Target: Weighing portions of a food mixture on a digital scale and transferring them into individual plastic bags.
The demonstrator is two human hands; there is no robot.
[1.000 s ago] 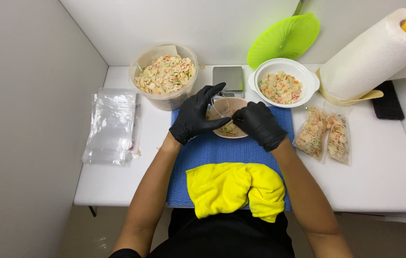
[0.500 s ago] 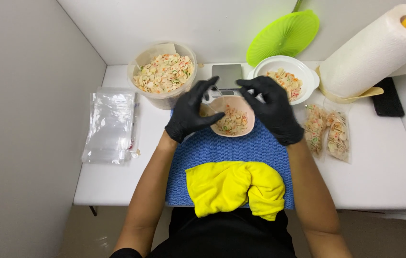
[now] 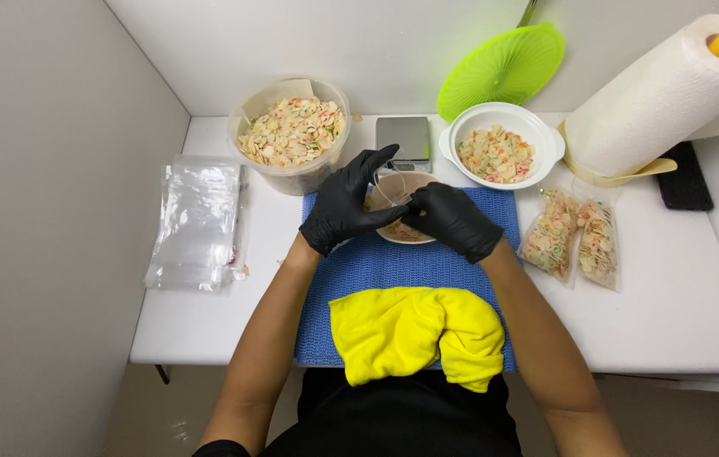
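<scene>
Both grips, left hand (image 3: pixel 344 206) and right hand (image 3: pixel 452 222), pinch a clear bag (image 3: pixel 399 203).

Items being counted around the blue mat (image 3: pixel 402 271)

Two gloved hands, left (image 3: pixel 344 207) and right (image 3: pixel 452 222), are being seen over the mat; two filled bags (image 3: pixel 569 239) are lying right of it, one tub (image 3: pixel 292 135), one scale (image 3: pixel 403 137) and one white bowl (image 3: pixel 502 145) behind it, one stack of empty bags (image 3: pixel 194 222) left.
</scene>
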